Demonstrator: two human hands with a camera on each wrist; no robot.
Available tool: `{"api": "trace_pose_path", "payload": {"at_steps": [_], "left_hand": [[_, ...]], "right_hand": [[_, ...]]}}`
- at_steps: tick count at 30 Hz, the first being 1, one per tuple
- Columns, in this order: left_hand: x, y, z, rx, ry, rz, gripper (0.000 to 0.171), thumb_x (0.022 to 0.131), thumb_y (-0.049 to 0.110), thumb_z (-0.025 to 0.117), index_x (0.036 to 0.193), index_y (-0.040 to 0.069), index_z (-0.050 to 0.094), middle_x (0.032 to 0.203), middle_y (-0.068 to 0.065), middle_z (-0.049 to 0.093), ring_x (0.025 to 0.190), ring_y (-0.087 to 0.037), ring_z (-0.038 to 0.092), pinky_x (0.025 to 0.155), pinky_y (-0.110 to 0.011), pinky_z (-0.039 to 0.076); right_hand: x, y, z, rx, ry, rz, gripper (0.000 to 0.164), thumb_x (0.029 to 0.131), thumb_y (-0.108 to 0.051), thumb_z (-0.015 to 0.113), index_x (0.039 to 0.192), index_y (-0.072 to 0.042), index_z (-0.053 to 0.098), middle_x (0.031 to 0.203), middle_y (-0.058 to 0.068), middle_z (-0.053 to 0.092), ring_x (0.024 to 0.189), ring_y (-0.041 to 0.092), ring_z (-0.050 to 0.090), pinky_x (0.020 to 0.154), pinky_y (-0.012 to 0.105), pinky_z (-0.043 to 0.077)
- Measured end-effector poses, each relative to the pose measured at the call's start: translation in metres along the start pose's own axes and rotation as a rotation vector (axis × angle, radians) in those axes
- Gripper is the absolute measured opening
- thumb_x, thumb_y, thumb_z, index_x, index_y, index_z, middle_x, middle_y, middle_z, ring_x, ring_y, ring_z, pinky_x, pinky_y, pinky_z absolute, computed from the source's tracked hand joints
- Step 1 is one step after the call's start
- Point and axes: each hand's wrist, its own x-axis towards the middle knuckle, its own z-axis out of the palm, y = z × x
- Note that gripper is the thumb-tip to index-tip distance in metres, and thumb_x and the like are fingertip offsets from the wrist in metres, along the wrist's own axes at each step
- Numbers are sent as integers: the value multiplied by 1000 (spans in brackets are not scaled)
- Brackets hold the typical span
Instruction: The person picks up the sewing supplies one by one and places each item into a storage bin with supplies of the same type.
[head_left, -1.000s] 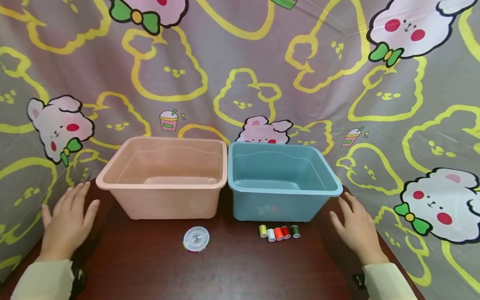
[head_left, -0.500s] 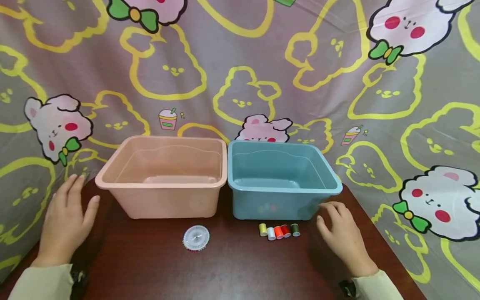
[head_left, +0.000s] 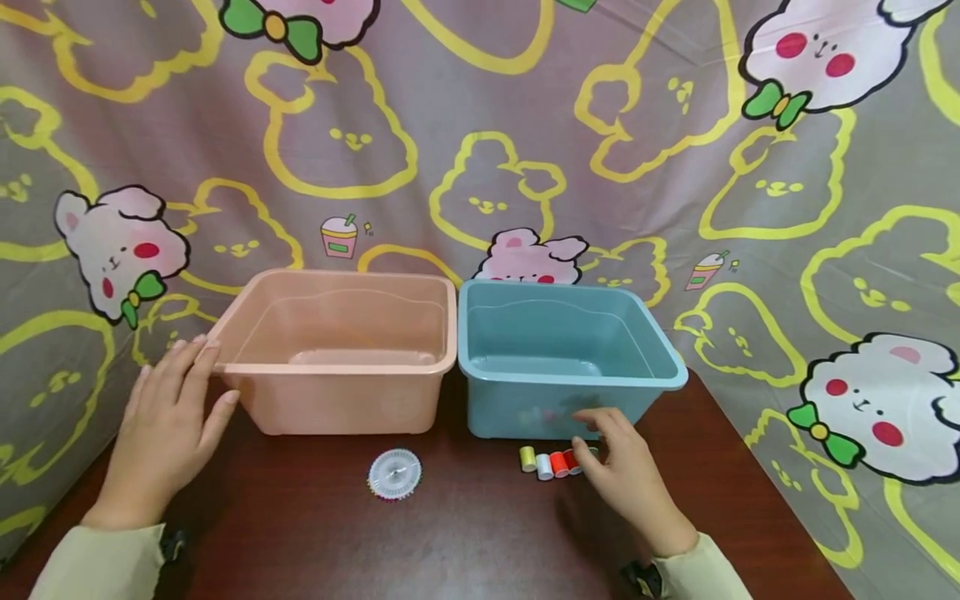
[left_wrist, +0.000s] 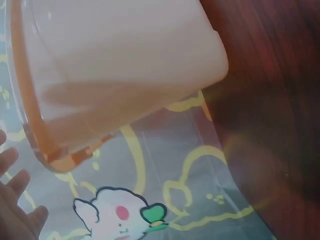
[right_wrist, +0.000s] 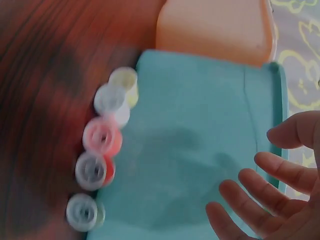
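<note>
My right hand [head_left: 626,475] hovers in front of the blue bin [head_left: 558,408], its fingers loosely bent and holding nothing. Below and beside it, several thread spools stand in a row: a yellow spool [head_left: 528,458], a white spool [head_left: 543,467], an orange-red spool [head_left: 559,464], a dark red one and a green one, the last two partly hidden by the hand in the head view. At the left, my left hand [head_left: 165,425] has its fingers extended by the left corner of the pink bin [head_left: 337,404]; whether they touch the rim I cannot tell.
A round wheel of pins [head_left: 395,474] lies on the dark wooden table [head_left: 420,550] in front of the pink bin. The two bins stand side by side. A patterned curtain [head_left: 495,92] hangs behind and along both sides.
My right hand has moved left from beside the blue bin to over the spools. My left hand has shifted right to the pink bin's corner. The spools and pin wheel have stayed put.
</note>
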Motion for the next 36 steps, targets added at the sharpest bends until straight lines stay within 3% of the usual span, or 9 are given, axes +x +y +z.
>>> {"api": "trace_pose_path", "payload": {"at_steps": [8,15,23,29,36], "left_hand": [[13,15,4,60,-126,98,70,103,37,55,160,8,28,160,-20,35,154,-35,18,123,-58,2],[20,26,11,56,-174,154,77,98,34,63,160,8,28,160,-21,36,153,-36,21,124,-56,0],[24,36,20,49,-213,199,84,91,32,71,160,8,30,163,-16,30,155,-31,16,122,-61,5],[27,38,25,58,-229,228,79,96,38,65,160,7,29,164,-16,29,153,-33,22,123,-59,4],[29,38,29,62,-216,238,81,95,38,67,160,8,30,164,-15,31,153,-31,23,125,-52,-1]], "right_hand": [[1,-25,25,273,-90,60,31,86,1,73,115,-11,71,108,-1,66,94,23,65,78,37,60],[3,-44,49,349,-190,41,33,89,-3,73,119,-15,70,112,-1,66,99,23,66,84,44,58],[8,-60,80,448,-321,3,35,89,-7,76,123,-7,66,118,5,65,104,30,67,87,37,58],[12,-71,104,508,-398,1,42,87,-10,79,127,-7,64,121,12,64,107,32,66,90,37,57],[16,-80,133,513,-444,16,47,85,-11,83,127,-7,64,117,9,64,105,24,67,89,31,57]]}}
